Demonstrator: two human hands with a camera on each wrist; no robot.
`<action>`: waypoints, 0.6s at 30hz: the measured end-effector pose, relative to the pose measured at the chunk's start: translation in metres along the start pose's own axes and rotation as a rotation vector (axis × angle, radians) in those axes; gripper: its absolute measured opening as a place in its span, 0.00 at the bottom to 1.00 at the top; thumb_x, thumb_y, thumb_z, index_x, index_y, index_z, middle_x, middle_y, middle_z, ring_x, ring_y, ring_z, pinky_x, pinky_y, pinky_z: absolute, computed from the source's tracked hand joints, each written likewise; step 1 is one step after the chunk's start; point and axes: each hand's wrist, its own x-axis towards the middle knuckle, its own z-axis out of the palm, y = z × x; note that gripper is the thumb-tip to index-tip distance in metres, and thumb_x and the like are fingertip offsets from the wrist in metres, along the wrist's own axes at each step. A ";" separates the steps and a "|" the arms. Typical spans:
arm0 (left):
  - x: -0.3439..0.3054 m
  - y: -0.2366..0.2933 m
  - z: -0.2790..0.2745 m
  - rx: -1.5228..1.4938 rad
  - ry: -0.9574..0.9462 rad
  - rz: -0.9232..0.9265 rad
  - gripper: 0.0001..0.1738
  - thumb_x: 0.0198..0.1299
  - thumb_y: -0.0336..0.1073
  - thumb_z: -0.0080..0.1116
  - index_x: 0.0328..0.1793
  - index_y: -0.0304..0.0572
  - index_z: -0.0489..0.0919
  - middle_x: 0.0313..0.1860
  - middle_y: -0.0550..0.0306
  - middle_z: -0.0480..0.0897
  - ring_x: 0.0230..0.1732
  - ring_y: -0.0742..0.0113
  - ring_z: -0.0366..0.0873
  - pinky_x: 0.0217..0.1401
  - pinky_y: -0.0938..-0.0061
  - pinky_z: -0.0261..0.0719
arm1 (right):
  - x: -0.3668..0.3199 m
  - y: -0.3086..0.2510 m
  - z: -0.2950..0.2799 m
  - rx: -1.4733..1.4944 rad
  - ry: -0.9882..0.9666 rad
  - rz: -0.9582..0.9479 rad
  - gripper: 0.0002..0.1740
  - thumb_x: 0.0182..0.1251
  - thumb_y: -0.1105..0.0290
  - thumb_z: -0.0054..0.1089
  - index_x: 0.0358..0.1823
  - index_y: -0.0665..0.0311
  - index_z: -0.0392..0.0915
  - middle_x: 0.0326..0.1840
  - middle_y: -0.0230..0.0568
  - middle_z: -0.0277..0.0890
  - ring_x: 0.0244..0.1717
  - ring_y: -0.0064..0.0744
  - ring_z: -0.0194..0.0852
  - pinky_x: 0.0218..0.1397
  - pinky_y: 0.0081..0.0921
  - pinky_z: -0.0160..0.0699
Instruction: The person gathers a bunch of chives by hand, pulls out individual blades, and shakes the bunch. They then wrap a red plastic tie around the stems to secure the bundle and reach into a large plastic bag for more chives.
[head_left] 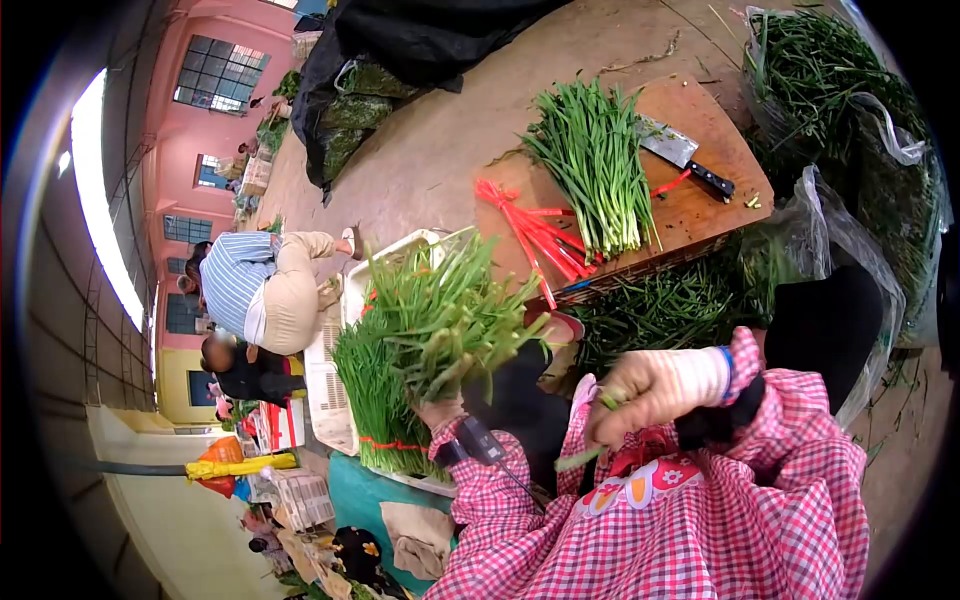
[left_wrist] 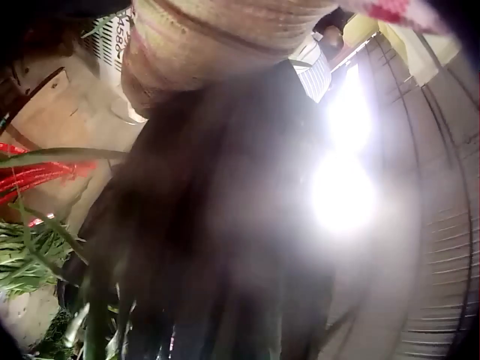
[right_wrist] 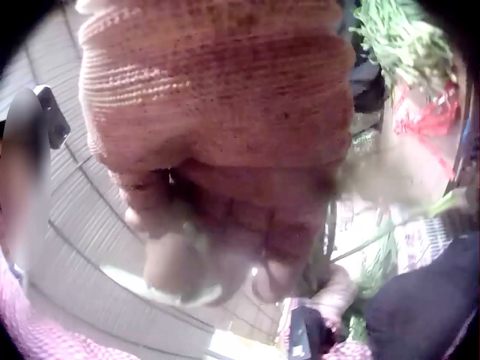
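Observation:
My left hand (head_left: pixel 441 411) grips a loose bunch of green chives (head_left: pixel 450 320), leaves fanned out above the fist. In the left wrist view the gloved left hand (left_wrist: pixel 217 49) is at the top, with the bunch dark and blurred below it. My right hand (head_left: pixel 650 395), in a pale knitted glove, is curled in front of my chest around a few green stalks (head_left: pixel 578 459). The right wrist view shows this hand (right_wrist: pixel 225 112) close up, fingers bent and fingertips blurred. Beneath the left hand's bunch, tied chives (head_left: pixel 370 390) with red bands lie in a white crate (head_left: pixel 335 400).
A wooden board (head_left: pixel 700 110) holds a chive pile (head_left: pixel 595 170), a cleaver (head_left: pixel 690 155) and red ties (head_left: pixel 535 235). Plastic bags of greens (head_left: pixel 840 90) stand at right, loose greens (head_left: pixel 660 310) below the board. A person in a striped shirt (head_left: pixel 235 280) bends over beyond the crate.

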 end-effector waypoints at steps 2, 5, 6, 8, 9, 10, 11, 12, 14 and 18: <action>-0.001 0.002 -0.002 -0.033 -0.002 0.034 0.29 0.68 0.50 0.44 0.69 0.42 0.72 0.67 0.44 0.75 0.65 0.38 0.72 0.68 0.33 0.65 | -0.019 -0.003 -0.011 -0.780 0.134 0.036 0.28 0.57 0.54 0.71 0.55 0.62 0.80 0.51 0.48 0.81 0.53 0.43 0.79 0.56 0.38 0.77; 0.006 -0.001 -0.023 -0.946 -0.319 -0.384 0.30 0.67 0.52 0.45 0.69 0.44 0.73 0.65 0.43 0.76 0.65 0.38 0.72 0.68 0.33 0.65 | -0.026 0.008 -0.024 -1.362 0.625 0.029 0.50 0.40 0.47 0.75 0.67 0.59 0.67 0.64 0.51 0.70 0.67 0.53 0.65 0.69 0.50 0.62; 0.010 -0.008 -0.028 -0.923 -0.300 -0.356 0.30 0.67 0.52 0.45 0.69 0.44 0.73 0.66 0.43 0.76 0.66 0.38 0.71 0.69 0.33 0.65 | -0.024 0.003 -0.028 -1.324 0.750 -0.144 0.47 0.42 0.49 0.75 0.65 0.59 0.69 0.64 0.52 0.70 0.68 0.55 0.64 0.70 0.49 0.61; 0.013 -0.012 -0.033 -0.869 -0.256 -0.300 0.31 0.67 0.53 0.45 0.70 0.45 0.72 0.67 0.43 0.74 0.68 0.38 0.69 0.69 0.34 0.64 | -0.008 -0.003 -0.032 -1.219 0.850 -0.261 0.51 0.40 0.51 0.74 0.69 0.61 0.66 0.68 0.53 0.66 0.71 0.56 0.60 0.73 0.50 0.58; 0.013 -0.008 -0.028 -0.917 -0.405 -0.349 0.31 0.68 0.54 0.44 0.71 0.46 0.70 0.68 0.43 0.73 0.68 0.39 0.69 0.70 0.36 0.64 | 0.002 -0.001 -0.035 -1.218 0.860 -0.297 0.48 0.42 0.55 0.73 0.68 0.61 0.67 0.68 0.53 0.66 0.71 0.55 0.61 0.73 0.49 0.59; 0.012 -0.004 -0.023 -0.948 -0.555 -0.400 0.32 0.68 0.55 0.44 0.72 0.46 0.69 0.70 0.43 0.71 0.67 0.41 0.69 0.71 0.38 0.63 | 0.014 0.002 -0.040 -1.218 0.870 -0.335 0.45 0.44 0.58 0.72 0.67 0.62 0.68 0.67 0.53 0.67 0.70 0.55 0.61 0.73 0.49 0.60; 0.010 -0.002 -0.017 -0.899 -0.586 -0.368 0.32 0.69 0.56 0.44 0.72 0.46 0.69 0.69 0.44 0.72 0.67 0.43 0.70 0.71 0.41 0.64 | 0.032 0.007 -0.044 -1.195 0.886 -0.485 0.30 0.45 0.65 0.68 0.55 0.60 0.76 0.55 0.49 0.75 0.60 0.52 0.71 0.65 0.49 0.67; 0.004 0.000 -0.010 -0.850 -0.616 -0.334 0.32 0.69 0.57 0.44 0.71 0.45 0.69 0.69 0.44 0.72 0.66 0.46 0.71 0.72 0.44 0.65 | 0.042 0.007 -0.043 -1.148 0.739 -0.393 0.21 0.47 0.67 0.68 0.46 0.60 0.79 0.43 0.45 0.78 0.49 0.49 0.76 0.54 0.44 0.75; -0.013 0.016 0.025 -0.779 -0.551 -0.208 0.31 0.70 0.56 0.44 0.71 0.46 0.69 0.68 0.43 0.72 0.67 0.45 0.70 0.71 0.44 0.67 | 0.048 0.021 -0.031 -1.049 0.706 -0.590 0.15 0.48 0.68 0.68 0.39 0.60 0.80 0.36 0.42 0.77 0.43 0.49 0.77 0.47 0.41 0.77; 0.040 -0.031 -0.044 -1.025 -0.559 -0.288 0.27 0.72 0.54 0.42 0.64 0.42 0.73 0.58 0.45 0.77 0.57 0.51 0.76 0.62 0.52 0.76 | 0.028 0.020 -0.019 -0.477 0.579 -0.523 0.13 0.57 0.70 0.68 0.43 0.66 0.82 0.37 0.44 0.80 0.39 0.43 0.81 0.45 0.35 0.79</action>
